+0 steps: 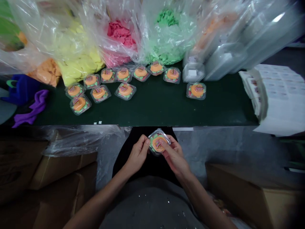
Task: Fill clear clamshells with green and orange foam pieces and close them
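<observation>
Over my lap, in front of the bench edge, a clear plastic container (154,138) is held between both hands. Inside it lie an orange round piece and green and red bits, with a small printed label on the orange. My left hand (138,152) pinches the container's left edge between thumb and fingers. On the other side, my right hand (175,156) grips the right edge, its thumb lying across the top over the label. Several similar packed containers (125,90) sit on the dark green bench, mostly at the left and middle; one container (196,91) stands apart at the right.
Clear bags of yellow pieces (78,63), pink pieces (121,36) and green pieces (166,44) line the bench's back. Stacked empty containers (221,60) and label sheets (283,98) are at right. A purple cloth (33,109) lies left. Cardboard boxes (64,171) flank me.
</observation>
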`<act>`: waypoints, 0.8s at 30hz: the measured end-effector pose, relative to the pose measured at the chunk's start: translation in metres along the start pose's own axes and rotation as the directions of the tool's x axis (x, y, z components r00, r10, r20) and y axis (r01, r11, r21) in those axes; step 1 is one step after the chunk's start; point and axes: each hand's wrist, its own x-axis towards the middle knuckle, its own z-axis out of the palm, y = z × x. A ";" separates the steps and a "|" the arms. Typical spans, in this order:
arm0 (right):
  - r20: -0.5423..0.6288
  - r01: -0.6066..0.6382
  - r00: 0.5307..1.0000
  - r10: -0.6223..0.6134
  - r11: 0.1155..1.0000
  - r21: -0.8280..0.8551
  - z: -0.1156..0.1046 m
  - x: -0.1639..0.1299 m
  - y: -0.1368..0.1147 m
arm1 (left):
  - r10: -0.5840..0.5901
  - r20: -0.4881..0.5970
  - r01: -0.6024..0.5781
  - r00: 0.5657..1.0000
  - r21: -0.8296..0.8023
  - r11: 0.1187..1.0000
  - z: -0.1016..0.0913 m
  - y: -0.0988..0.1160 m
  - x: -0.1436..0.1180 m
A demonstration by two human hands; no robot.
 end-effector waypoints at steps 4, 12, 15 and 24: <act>-0.004 0.017 1.000 -0.017 1.000 0.001 0.007 -0.004 0.003 | 0.017 -0.117 -0.025 0.993 -0.071 0.997 0.010 0.003 -0.006; 0.102 -0.052 0.993 0.056 0.998 -0.044 -0.004 -0.005 -0.015 | 0.062 0.078 -0.055 0.995 -0.093 0.994 -0.008 0.015 0.014; 0.239 -0.124 0.955 0.177 0.967 -0.222 -0.009 0.000 -0.029 | 0.102 0.323 -0.130 0.941 0.067 0.989 -0.026 0.032 0.028; 0.033 -0.022 0.999 0.022 1.000 -0.009 0.004 0.002 -0.013 | 0.124 0.098 -0.137 0.987 0.139 0.981 -0.009 0.027 0.014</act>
